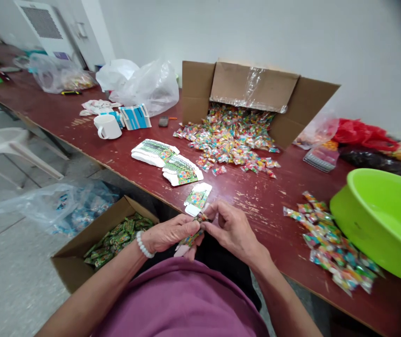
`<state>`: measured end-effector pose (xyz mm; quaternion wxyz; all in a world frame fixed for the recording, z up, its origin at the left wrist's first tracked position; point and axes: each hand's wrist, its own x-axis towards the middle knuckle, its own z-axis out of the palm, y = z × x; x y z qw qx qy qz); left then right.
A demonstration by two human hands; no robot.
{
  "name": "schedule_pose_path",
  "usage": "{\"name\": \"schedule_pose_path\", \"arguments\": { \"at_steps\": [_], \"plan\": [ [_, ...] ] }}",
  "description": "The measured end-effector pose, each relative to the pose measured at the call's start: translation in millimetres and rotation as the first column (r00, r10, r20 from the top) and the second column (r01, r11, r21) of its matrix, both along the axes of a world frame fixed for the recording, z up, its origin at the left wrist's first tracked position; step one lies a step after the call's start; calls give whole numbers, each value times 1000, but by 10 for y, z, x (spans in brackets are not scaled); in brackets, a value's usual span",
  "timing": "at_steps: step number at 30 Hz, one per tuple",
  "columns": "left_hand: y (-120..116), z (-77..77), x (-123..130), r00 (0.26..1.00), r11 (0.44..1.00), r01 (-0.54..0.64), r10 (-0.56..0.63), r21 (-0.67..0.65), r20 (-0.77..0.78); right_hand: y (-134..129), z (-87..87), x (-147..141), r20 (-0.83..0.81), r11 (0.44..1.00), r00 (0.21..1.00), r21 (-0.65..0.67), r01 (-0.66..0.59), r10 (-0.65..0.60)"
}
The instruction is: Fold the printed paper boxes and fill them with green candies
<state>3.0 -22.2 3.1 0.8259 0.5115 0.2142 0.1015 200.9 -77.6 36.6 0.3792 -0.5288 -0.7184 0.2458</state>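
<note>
My left hand [177, 232], with a pale bead bracelet at its wrist, is closed around a small printed carton [188, 239] in front of my body. At the carton's upper end, the fingers of my right hand [228, 227] are pinched together; what lies between them is too small to make out. One flat printed carton [199, 196] lies at the table edge just beyond my hands. Farther back are two fanned stacks of flat cartons [182, 169]. Wrapped candies [228, 140] spill from a tipped cardboard box [252, 86] behind them.
A green basin [361, 206] stands at the right, with wrapped candies [333, 248] beside it. An open box [77, 248] of green packets is below the table at left. A white mug [107, 126], plastic bags [151, 86] and a red bag [361, 133] are farther back. A white stool [14, 140] is far left.
</note>
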Motion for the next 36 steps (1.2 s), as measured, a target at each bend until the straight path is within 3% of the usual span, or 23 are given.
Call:
{"name": "schedule_pose_path", "arguments": {
  "at_steps": [8, 12, 16, 18, 20, 22, 26, 29, 31, 33, 36],
  "plan": [
    [115, 13, 29, 999, 996, 39, -38, 74, -22, -74, 41, -6, -86, 997, 996, -70, -37, 31],
    [134, 96, 23, 994, 990, 102, -98, 92, -44, -56, 4, 14, -205, 950, 968, -245, -194, 145],
    [77, 153, -7, 991, 993, 118, -115, 32, -72, -17, -110, 1, -406, 894, 889, -287, -345, 213],
    [32, 161, -10, 994, 999, 10, -5, 39, -112, -8, -169, -35, -426, 932, 898, -268, -243, 112],
    [-19, 148, 7, 977, 983, -161, 171, 91, -125, 2, -223, -83, -354, 979, 930, -201, 25, -96],
    [-68, 109, 39, 944, 945, -306, 317, 117, -88, 19, -271, -132, -352, 968, 910, -192, 158, -219],
    [-135, 14, 91, 897, 891, -431, 441, 142, -39, 68, -334, -176, -494, 957, 851, -286, 36, -179],
    [-181, -13, 80, 832, 800, -520, 553, 301, -34, 96, -344, -156, -408, 963, 883, -225, 148, -231],
    [-228, -14, 67, 776, 728, -580, 630, 366, -23, 106, -351, -158, -407, 959, 882, -244, 143, -236],
    [-282, -13, 66, 739, 688, -624, 674, 371, -7, 102, -368, -195, -524, 950, 816, -299, 93, -245],
    [-337, -20, 88, 718, 672, -649, 696, 356, -3, 71, -411, -295, -716, 944, 640, -327, 44, -278]
  ]
}}
